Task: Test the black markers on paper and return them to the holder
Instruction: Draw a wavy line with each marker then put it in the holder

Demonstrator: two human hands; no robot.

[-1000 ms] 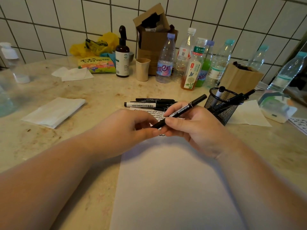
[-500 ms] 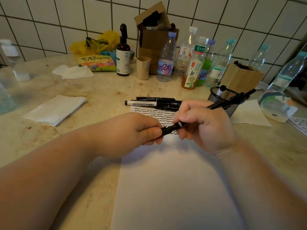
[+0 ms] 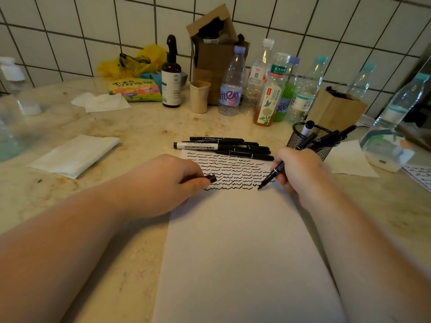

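Midway, by the look of it: right hand point(image 3: 297, 170) grips an uncapped marker point(image 3: 271, 174), tip at the paper point(image 3: 245, 252) beside the last wavy row; left hand point(image 3: 168, 183) pinches its cap point(image 3: 211, 178). Beyond both hands, several markers point(image 3: 224, 146) lie unreturned; the holder point(image 3: 307, 141) just past the right hand has a few.
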